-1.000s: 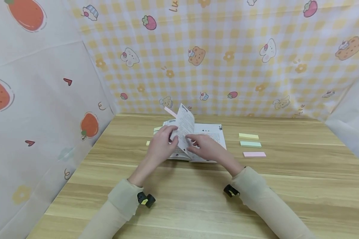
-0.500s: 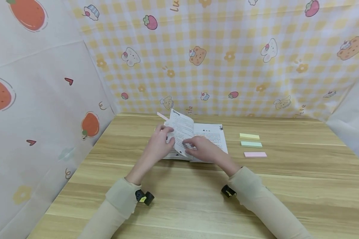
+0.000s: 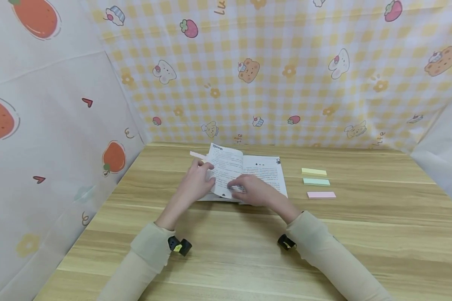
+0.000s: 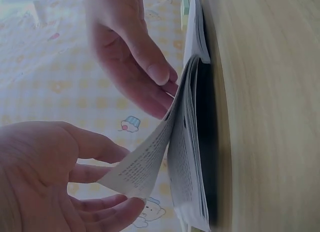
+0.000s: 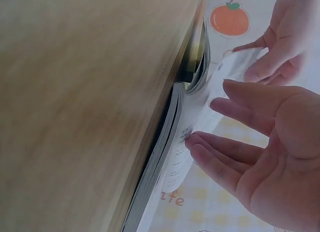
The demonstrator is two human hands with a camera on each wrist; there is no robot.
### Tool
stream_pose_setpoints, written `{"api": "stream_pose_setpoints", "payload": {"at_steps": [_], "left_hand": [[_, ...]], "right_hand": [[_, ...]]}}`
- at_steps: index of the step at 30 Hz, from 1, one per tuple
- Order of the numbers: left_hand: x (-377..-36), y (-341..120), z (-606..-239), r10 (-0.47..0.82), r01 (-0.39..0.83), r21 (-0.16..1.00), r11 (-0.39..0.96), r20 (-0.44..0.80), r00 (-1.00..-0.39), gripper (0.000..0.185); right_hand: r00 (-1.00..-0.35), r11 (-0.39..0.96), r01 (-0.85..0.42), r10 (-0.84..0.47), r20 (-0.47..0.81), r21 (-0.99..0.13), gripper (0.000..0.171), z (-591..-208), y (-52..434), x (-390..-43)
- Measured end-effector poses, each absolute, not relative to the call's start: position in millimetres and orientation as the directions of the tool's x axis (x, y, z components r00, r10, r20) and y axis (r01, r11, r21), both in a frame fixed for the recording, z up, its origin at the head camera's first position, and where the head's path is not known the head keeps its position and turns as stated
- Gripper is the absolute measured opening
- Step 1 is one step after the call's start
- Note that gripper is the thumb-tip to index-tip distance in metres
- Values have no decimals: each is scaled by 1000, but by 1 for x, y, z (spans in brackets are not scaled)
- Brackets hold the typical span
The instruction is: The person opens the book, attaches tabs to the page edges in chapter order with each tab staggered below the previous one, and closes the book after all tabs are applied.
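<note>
An open book (image 3: 263, 171) lies on the wooden table with one printed page (image 3: 226, 165) raised and leaning over to the left. My left hand (image 3: 197, 179) holds the outer edge of that page between thumb and fingers, as the left wrist view shows the page (image 4: 140, 167) bending up from the stack. My right hand (image 3: 252, 190) rests its extended fingertips on the page near the spine. In the right wrist view the right-hand fingers (image 5: 225, 157) are spread and grip nothing. A pink tab (image 3: 198, 155) sticks out past the book's upper left side.
To the right of the book lie yellow (image 3: 314, 172), green (image 3: 316, 182) and pink (image 3: 321, 195) sticky-note strips in a column. A checked cloth (image 3: 286, 92) hangs behind the table, and a white printed cloth (image 3: 60, 146) hangs at the left.
The raised page has swung down and to the left, the left hand going left with it. The right hand has slid slightly left along the page. The pink tab has tilted lower.
</note>
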State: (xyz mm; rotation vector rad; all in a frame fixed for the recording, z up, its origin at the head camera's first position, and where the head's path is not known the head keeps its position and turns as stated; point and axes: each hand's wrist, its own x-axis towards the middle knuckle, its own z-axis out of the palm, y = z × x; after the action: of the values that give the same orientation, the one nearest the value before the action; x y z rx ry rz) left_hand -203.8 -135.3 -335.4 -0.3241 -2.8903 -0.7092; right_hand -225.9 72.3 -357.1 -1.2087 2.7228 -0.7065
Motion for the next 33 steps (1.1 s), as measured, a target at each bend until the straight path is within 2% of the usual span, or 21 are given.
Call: {"api": "stream_pose_setpoints", "payload": {"at_steps": [7, 21, 33], "left_hand": [[-209, -141, -340, 164, 194, 411, 891, 108, -981, 36], [-215, -151, -349, 203, 194, 374, 907, 13, -979, 38], [-218, -153, -355, 279, 261, 355, 898, 2, -960, 38]], "right_hand": [[-676, 587, -680, -733, 67, -440, 25, -357, 73, -224], [-651, 581, -710, -757, 57, -397, 25, -358, 73, -223], [-652, 593, -711, -758, 38, -378, 27, -358, 73, -223]]}}
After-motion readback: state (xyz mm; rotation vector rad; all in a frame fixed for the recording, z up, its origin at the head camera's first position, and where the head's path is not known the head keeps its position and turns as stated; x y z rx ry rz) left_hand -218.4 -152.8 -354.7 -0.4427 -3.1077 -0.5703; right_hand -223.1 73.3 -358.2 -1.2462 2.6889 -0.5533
